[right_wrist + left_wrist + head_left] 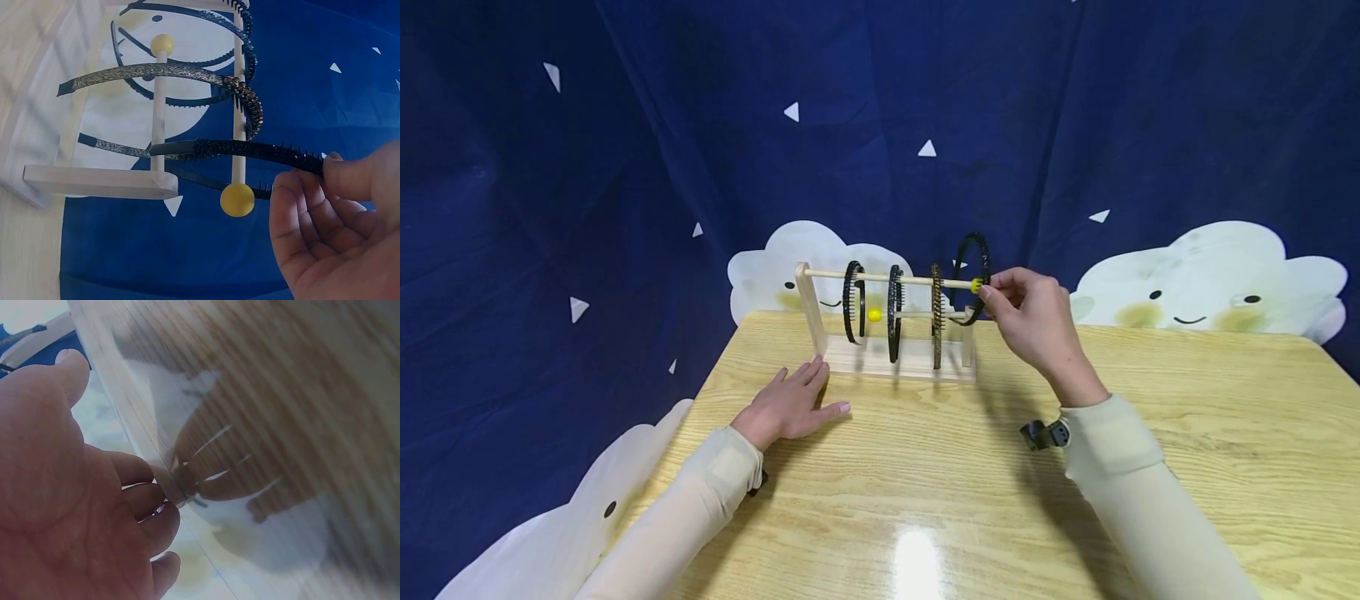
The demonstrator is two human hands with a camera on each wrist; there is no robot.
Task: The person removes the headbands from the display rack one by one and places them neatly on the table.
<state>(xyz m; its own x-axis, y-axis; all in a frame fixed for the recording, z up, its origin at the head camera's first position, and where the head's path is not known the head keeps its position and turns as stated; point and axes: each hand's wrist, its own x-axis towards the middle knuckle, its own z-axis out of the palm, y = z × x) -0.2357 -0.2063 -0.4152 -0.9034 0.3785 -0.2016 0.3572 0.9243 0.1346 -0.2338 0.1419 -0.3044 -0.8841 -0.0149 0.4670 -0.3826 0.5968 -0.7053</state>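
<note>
A black studded headband (976,237) is pinched between the thumb and fingers of my right hand (1037,321), beside the yellow ball (976,285) on the right end of the rack's upper rod. In the right wrist view, one arm of this headband (250,147) crosses in front of the rod and the other passes behind the ball. Three more headbands hang on the wooden rack (865,358): a black toothed one (850,304), a dark sparkly one (894,325) and a gold-brown one (937,325). My left hand (786,404) lies with spread fingers at the base's left corner.
The rack has a shorter lower rod with a yellow ball (162,44) at its left end. It stands near the back of a glossy wooden table (925,467). Behind hangs a dark blue cloth (880,183) with white clouds and triangles.
</note>
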